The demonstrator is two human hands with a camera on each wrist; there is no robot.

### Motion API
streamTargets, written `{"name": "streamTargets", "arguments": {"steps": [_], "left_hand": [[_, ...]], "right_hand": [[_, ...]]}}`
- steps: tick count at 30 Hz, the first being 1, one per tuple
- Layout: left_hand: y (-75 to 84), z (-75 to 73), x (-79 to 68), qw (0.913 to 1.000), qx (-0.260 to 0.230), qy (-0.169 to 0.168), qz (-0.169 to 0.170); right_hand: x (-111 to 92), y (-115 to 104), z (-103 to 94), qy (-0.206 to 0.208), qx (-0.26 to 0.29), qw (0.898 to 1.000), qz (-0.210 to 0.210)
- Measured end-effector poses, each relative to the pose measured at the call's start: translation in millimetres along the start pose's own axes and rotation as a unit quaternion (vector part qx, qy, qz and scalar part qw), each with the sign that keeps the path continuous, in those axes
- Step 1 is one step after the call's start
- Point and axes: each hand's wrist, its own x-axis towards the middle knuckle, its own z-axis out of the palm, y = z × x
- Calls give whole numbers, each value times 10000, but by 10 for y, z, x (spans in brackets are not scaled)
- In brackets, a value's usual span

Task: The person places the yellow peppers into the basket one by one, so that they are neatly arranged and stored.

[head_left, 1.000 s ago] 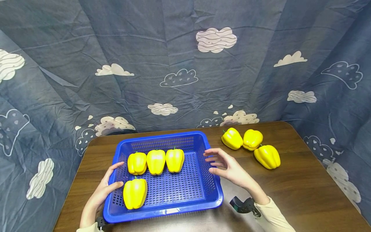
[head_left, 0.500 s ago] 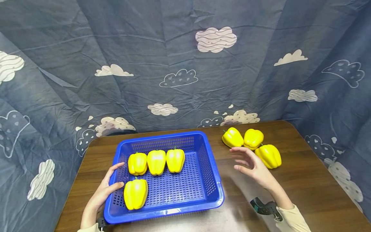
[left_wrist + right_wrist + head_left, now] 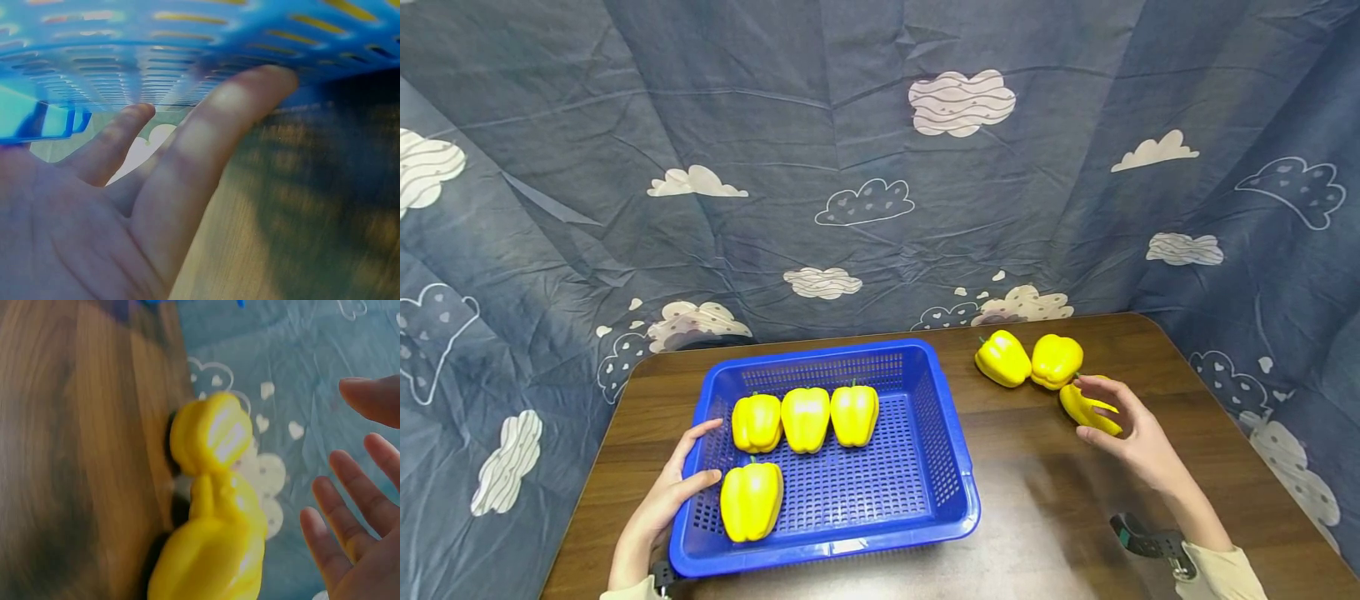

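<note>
My left hand point(image 3: 658, 500) holds the left side of a blue slotted plastic basket point(image 3: 880, 533), with thumb and forefinger across its rim. In the left wrist view, fingers point(image 3: 206, 137) lie against the slotted wall; their full grip is partly hidden. Inside the basket, three yellow bell peppers point(image 3: 806, 420) stand in a row and another bell pepper point(image 3: 751, 502) sits nearer me. My right hand point(image 3: 1138, 437), thumb and fingers spread, is at the nearest of three loose bell peppers point(image 3: 1078, 408), partly covering it. In the right wrist view, the hand point(image 3: 362, 531) appears apart from the peppers.
Two more bell peppers point(image 3: 1003, 359) lie close together at the back right of the brown wooden table point(image 3: 1000, 500). Behind the table hangs a dark blue curtain point(image 3: 865, 150) with white clouds. The basket's right half shows bare slotted floor.
My right hand has moved from the basket's right side rightward to the nearest loose bell pepper. The left hand and the basket have stayed in place.
</note>
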Motion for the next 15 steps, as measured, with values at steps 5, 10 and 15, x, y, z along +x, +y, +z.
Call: {"name": "streamTargets", "arguments": {"steps": [5, 10, 15], "left_hand": [[-7, 1, -3, 10000, -9, 14, -8], [-3, 5, -1, 10000, 10, 46, -65], [-3, 2, 3, 9999, 36, 50, -80]], "right_hand": [[-46, 87, -115, 201, -436, 9986, 216], [-72, 175, -205, 288, -877, 9954, 261], [-110, 288, -286, 343, -1141, 9922, 374]]}}
